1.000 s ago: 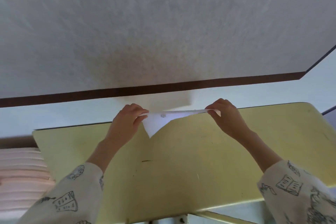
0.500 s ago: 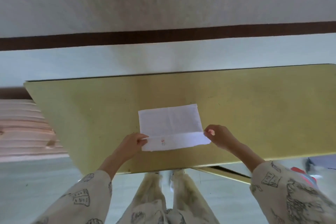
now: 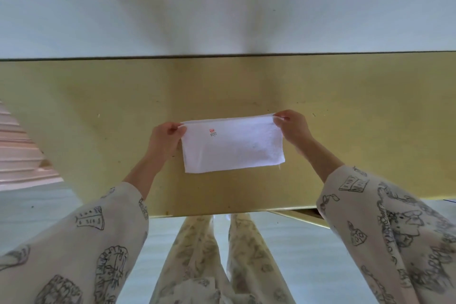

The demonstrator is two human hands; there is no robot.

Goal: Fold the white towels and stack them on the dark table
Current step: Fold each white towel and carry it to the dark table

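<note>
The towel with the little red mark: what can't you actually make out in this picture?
- Head view: the mark on the white towel is too small to read.
- Towel corners: covered by the left hand and right hand pinching them.
- Layers: hidden by the top face.

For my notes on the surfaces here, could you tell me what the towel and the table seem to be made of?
Towel: soft white woven cloth, likely cotton terry; it has a faintly nubby surface, hangs limp from both pinching hands, and carries a small red mark near the left hand. The right hand holds the other top corner.
Table: a smooth yellowish top with a dull sheen and small scuffs; perhaps laminate or painted board, hard to tell.
</note>
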